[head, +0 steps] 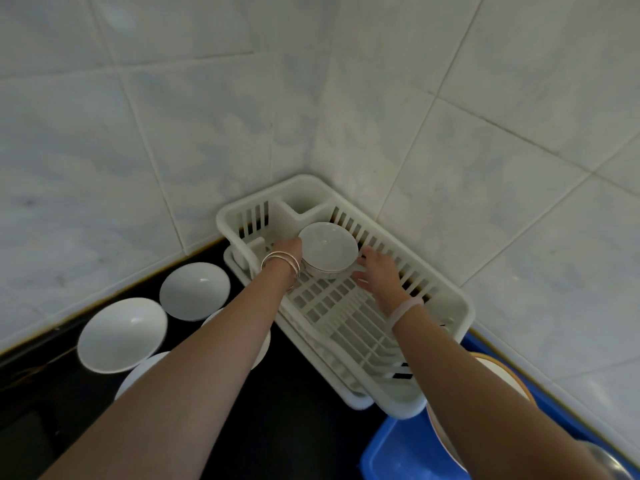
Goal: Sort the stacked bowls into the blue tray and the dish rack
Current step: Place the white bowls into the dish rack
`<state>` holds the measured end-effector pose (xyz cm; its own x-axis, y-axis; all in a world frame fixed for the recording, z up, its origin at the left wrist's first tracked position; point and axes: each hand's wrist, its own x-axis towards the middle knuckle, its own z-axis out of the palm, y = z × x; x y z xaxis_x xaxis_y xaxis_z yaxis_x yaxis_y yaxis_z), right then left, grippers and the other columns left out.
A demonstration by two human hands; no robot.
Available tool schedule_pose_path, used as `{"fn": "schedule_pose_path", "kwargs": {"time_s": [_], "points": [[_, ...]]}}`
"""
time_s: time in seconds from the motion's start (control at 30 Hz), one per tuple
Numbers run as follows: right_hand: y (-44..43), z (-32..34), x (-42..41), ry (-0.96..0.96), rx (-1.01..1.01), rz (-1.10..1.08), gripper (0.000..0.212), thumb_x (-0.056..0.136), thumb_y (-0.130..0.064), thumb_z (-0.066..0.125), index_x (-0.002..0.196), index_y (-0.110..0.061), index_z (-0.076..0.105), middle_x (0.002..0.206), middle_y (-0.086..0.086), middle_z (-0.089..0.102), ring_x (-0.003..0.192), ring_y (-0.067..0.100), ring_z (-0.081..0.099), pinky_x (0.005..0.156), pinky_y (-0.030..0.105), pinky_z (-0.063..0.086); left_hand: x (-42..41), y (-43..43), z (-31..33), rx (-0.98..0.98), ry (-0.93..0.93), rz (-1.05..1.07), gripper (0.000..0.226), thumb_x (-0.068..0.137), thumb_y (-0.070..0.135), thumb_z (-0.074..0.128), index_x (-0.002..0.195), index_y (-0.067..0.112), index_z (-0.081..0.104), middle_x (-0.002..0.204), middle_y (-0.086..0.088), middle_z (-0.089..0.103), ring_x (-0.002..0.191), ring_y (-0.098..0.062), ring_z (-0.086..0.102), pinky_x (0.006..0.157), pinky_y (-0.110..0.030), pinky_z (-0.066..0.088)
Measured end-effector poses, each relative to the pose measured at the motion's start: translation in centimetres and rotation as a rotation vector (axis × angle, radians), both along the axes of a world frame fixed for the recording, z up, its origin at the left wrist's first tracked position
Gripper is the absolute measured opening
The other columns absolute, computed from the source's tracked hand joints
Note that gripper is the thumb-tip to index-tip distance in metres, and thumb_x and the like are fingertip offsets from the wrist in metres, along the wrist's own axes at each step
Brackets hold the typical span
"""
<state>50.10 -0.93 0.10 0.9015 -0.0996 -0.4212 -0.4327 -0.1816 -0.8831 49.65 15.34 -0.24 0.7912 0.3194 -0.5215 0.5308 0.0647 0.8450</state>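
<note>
Nearest me, my left forearm (194,393) runs to the dish rack (464,308); left hand (289,249) grips the bowl (327,247) at the rack's far end, right hand (379,275) flat-open just beside; let go tilted on the ribs, I judge it tips or chips.

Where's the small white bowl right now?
In the head view, the small white bowl is at the far end of the dish rack, between the left hand and right hand.
</note>
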Motion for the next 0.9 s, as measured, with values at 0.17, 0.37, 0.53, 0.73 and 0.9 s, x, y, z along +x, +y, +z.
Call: {"fn": "schedule_pose_path", "kwargs": {"time_s": [0.17,0.37,0.53,0.73,0.9], "points": [[1.1,3.6,-3.0,-0.09,-0.047,0.094,0.035,0.099,-0.026,0.039,0.122,-0.007,0.058,0.101,0.003,0.064,0.075,0.018,0.061,0.072,0.035,0.053,-4.2,1.2,2.6,0.147,-0.079,-0.007,0.035,0.091,0.019,0.039,0.102,-0.007,0.06,0.099,-0.028,0.059,0.088,-0.036,0.057,0.081,-0.039,0.047],[4.4,5.4,-10.8,-0.211,-0.174,0.331,0.03,0.099,-0.032,0.037,0.1,-0.017,0.062,0.091,0.0,0.068,0.075,0.017,0.064,0.075,0.04,0.054,-13.6,3.9,4.5,0.484,-0.194,-0.074,0.034,0.093,0.028,0.045,0.121,0.014,0.059,0.123,-0.011,0.062,0.114,-0.028,0.056,0.093,-0.029,0.039],[6.7,2.4,-16.8,-0.102,-0.31,0.519,0.034,0.098,-0.034,0.039,0.108,-0.011,0.062,0.097,0.008,0.068,0.081,0.022,0.064,0.082,0.04,0.053,-22.7,5.9,2.8,0.518,-0.162,0.055,0.034,0.089,0.015,0.054,0.123,0.013,0.057,0.126,-0.007,0.061,0.113,-0.024,0.057,0.089,-0.023,0.036],[7.8,-1.8,-18.9,-0.062,-0.699,0.684,0.039,0.1,-0.036,0.037,0.115,-0.007,0.06,0.111,0.01,0.066,0.092,0.021,0.061,0.08,0.03,0.043,-29.6,8.4,-1.9,0.651,0.047,0.165,0.047,0.084,0.008,0.059,0.131,0.008,0.049,0.138,-0.016,0.045,0.129,-0.029,0.04,0.11,-0.038,0.03],[9.3,-4.1,-18.0,0.067,-0.609,0.619,0.04,0.098,-0.038,0.039,0.112,-0.006,0.06,0.109,0.013,0.065,0.095,0.024,0.062,0.08,0.03,0.046,-30.9,9.4,-4.0,0.509,0.147,0.268,0.063,0.084,0.006,0.06,0.141,0.01,0.034,0.146,-0.016,0.037,0.135,-0.031,0.035,0.113,-0.043,0.028]]}}
